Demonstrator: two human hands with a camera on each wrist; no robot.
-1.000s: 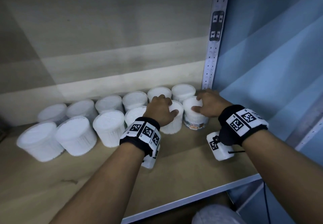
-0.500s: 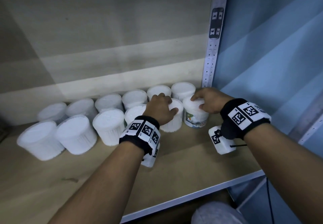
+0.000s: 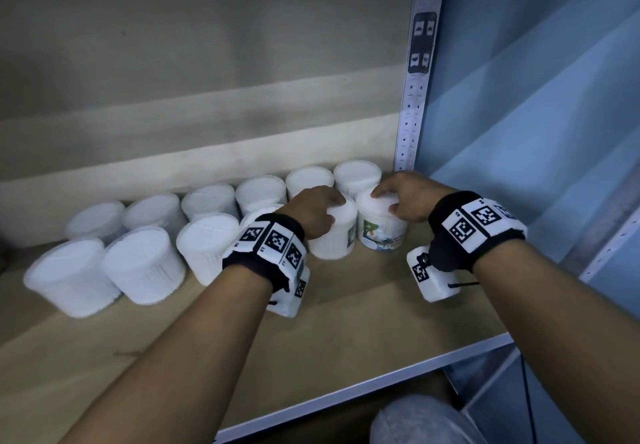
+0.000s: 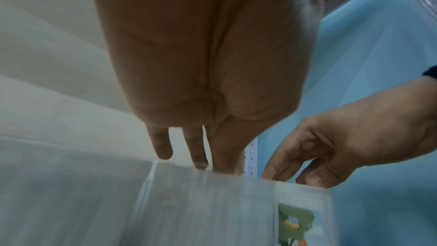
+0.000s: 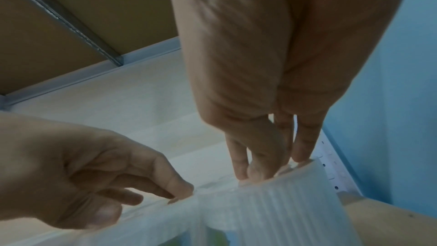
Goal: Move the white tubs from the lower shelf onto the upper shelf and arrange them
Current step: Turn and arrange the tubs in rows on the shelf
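Several white ribbed tubs stand in two rows on the wooden shelf (image 3: pixel 346 322). My left hand (image 3: pixel 325 208) grips the top of a front-row tub (image 3: pixel 332 242) from above, thumb on its right side. My right hand (image 3: pixel 389 197) holds the lid rim of the neighbouring tub (image 3: pixel 381 232), whose picture label faces the front. In the left wrist view the left fingers (image 4: pixel 163 149) touch the tub's top edge (image 4: pixel 201 209). In the right wrist view the right fingertips (image 5: pixel 241 167) curl onto the lid of their tub (image 5: pixel 272 207). The two tubs stand side by side and touch.
A perforated metal post (image 3: pixel 412 114) rises at the shelf's back right corner, with a blue wall (image 3: pixel 536 132) beyond it. The back row of tubs (image 3: pixel 259 190) lines the rear panel. The shelf's metal front edge (image 3: pixel 381 378) runs below my forearms. A knee (image 3: pixel 415 423) shows underneath.
The tub under my right hand has turned, so its picture label now faces the front instead of the orange text. Both hands stay on their tubs and have barely shifted.
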